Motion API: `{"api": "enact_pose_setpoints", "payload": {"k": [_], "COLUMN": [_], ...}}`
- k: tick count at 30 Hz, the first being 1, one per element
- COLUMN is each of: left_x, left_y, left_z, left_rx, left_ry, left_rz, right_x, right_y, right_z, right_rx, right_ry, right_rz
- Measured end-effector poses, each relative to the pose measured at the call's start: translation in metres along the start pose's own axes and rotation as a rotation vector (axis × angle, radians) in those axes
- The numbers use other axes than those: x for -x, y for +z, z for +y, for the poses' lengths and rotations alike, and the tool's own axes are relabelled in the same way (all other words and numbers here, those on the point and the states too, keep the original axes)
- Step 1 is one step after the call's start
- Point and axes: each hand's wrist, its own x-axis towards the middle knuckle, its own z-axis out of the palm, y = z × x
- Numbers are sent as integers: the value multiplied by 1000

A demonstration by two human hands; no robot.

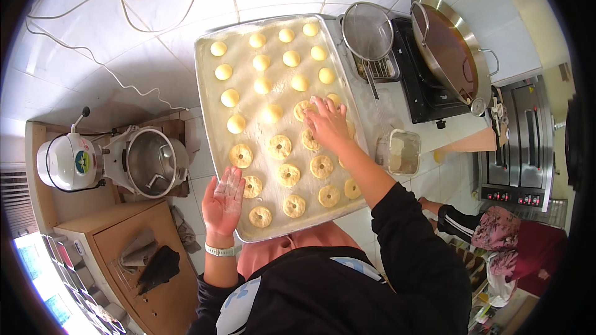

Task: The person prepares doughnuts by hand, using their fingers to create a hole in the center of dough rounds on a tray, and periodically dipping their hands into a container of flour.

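A large floured metal tray (208, 102) lies in front of me, covered with several round dough balls (261, 62) at the far end and several ring-shaped dough pieces (280, 146) with holes at the near end. My right hand (327, 123) reaches over the tray and presses its fingers down on a dough piece (302, 110) in the middle right. My left hand (224, 197), dusted with flour, rests palm up and open at the tray's near left edge, beside a ring (252, 186). It holds nothing.
A stand mixer with a steel bowl (151, 161) sits at the left on a wooden cabinet (139, 260). A wire strainer (367, 31), a stove with a large pan (448, 49) and a flour container (400, 152) stand right of the tray. Another person (496, 236) is at the lower right.
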Motion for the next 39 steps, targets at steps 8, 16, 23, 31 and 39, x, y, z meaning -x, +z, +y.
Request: {"api": "enact_pose_setpoints", "payload": {"k": [8,16,23,31,39], "left_x": [5,0,-5,-4,-3], "left_y": [20,12,25,52,60], "left_z": [-28,-62,-87,-91,-93], "left_rx": [-330,-1085,-1022,-1040,-1310], "left_ry": [-42,40,82,35,107], "left_rz": [-90,-272,-299,-557,-641], "right_x": [-4,86,112,123,125], "right_y": [20,-47,-88,-106,-135], "right_z": [3,-104,-119,-118,-100], "right_rx": [10,-575,-221,-413,-1154], "right_ry": [50,-45,12,120,363], "right_rz": [-60,154,269,378,256]}}
